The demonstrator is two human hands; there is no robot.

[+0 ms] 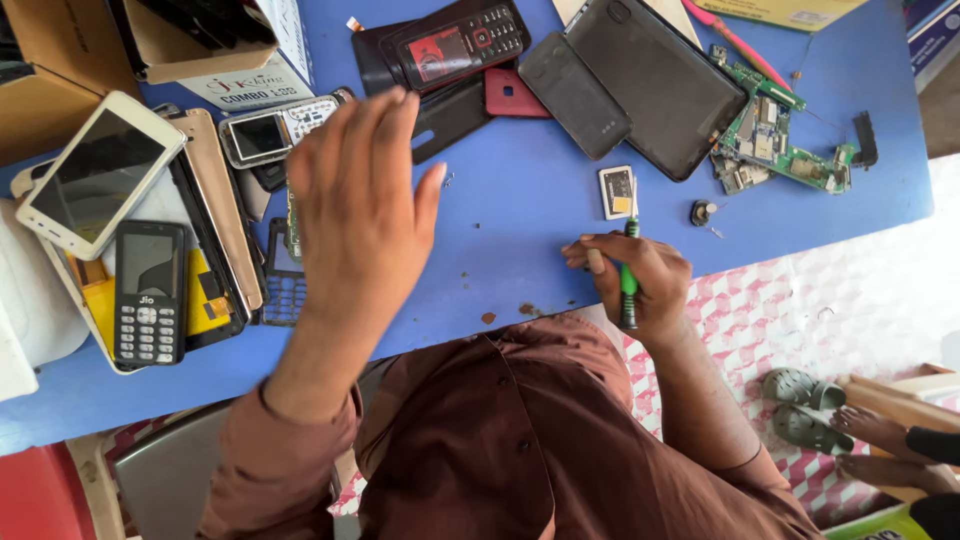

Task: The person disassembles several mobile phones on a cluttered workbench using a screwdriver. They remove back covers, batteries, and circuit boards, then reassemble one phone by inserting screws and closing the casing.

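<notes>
- Two hands work over a blue table (520, 200), seen from above the person's brown shirt (500, 440).
- Nearest, the right hand (640, 285) is curled shut around a green-handled screwdriver (628, 280), held upright at the table's near edge, its tip pointing toward a small white-framed chip part (617, 192) lying just beyond it.
- Higher up, the left hand (360, 210) hovers open above the table, fingers straight and close together, thumb set apart, holding nothing.
- Under and just left of that hand lie a loose dark keypad frame (283, 275) and a silver keypad phone (275, 130).
- Farther left sits a pile: a black keypad phone (150, 292), a white smartphone (95, 175) tilted on top, and flat casings beneath them.
- Right of the chip part lies a small round dark part (702, 212), apart from the screwdriver.
- Beyond, mid-table, are a red-and-black keypad phone (460, 40), a red back cover (515, 95), a dark phone back (573, 95) and a larger black tablet back (655, 80).
- Green circuit boards (775, 140) lie at the far right.
- Cardboard boxes (60, 70) stand at the far left corner.
- Off the table, on the patterned floor, rest grey sandals (800, 405) beside another person's bare feet (880, 445).
</notes>
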